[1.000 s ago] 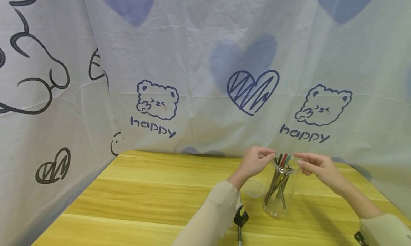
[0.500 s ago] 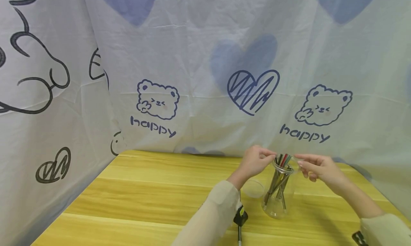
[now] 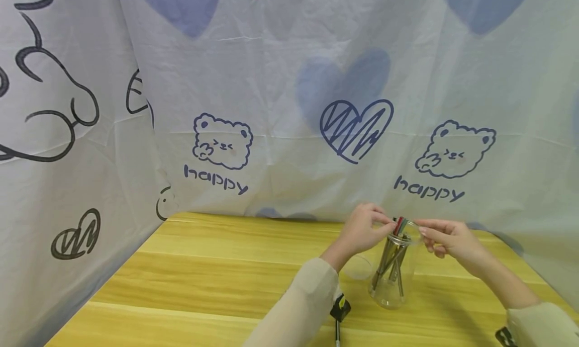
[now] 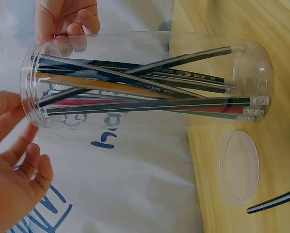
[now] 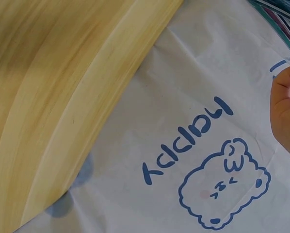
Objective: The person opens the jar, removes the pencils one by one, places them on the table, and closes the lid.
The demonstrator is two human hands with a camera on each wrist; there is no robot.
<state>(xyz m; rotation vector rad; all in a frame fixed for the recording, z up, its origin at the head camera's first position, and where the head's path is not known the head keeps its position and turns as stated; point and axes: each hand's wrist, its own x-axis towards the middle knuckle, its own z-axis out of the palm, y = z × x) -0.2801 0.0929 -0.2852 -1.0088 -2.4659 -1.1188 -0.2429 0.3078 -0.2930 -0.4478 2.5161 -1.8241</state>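
A tall clear plastic jar stands upright on the table, holding several pencils, mostly dark, with red, green and orange ones among them. My left hand pinches the left side of the jar's rim with thumb and forefinger, close to the pencil tips; its other fingers are bent. Across the mouth, my right hand pinches the rim's right side. The pencil tips sit inside the mouth in the left wrist view, with eraser ends toward the base. Only a bit of a hand shows in the right wrist view.
A clear round lid lies on the wood-patterned table, left of the jar. One dark striped pencil lies near it, partly hidden by the left wrist's black device. A white printed cloth hangs behind the table.
My left hand has shifted slightly right along the rim, its fingertips now covering some dark pencil tips. The right hand and the jar stay nearly where they were.
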